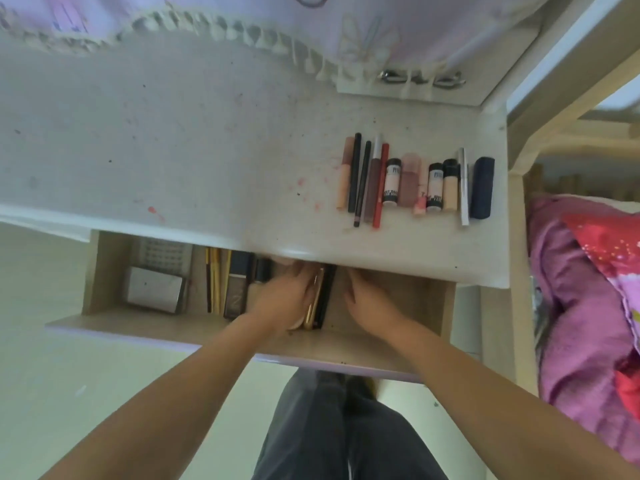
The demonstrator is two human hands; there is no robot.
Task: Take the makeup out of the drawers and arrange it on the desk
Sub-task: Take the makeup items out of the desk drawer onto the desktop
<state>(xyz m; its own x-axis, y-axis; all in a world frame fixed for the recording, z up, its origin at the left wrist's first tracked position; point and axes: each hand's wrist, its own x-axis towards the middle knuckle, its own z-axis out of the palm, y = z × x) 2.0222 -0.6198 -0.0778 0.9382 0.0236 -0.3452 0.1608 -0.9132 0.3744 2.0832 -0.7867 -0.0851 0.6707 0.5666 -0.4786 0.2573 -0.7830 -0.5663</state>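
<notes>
The wooden drawer point(104, 271) is pulled out under the white desk point(173, 150). Both my hands are inside it. My left hand point(284, 296) lies over a gold tube and a black tube point(320, 299) in the middle of the drawer, fingers bent round them. My right hand point(367, 296) rests in the bare right part of the drawer, fingers reaching under the desk edge and partly hidden. On the desk's right side lies a row of makeup point(412, 181): pencils, lip tubes, small bottles and a dark blue case point(483, 188).
Further left in the drawer are a silver box point(154, 289), a clear studded tray point(166, 252), gold-handled brushes point(216, 282) and a dark compact point(239, 285). A bed with pink bedding point(581, 306) stands to the right. A frilled cloth point(242, 29) hangs at the desk's back.
</notes>
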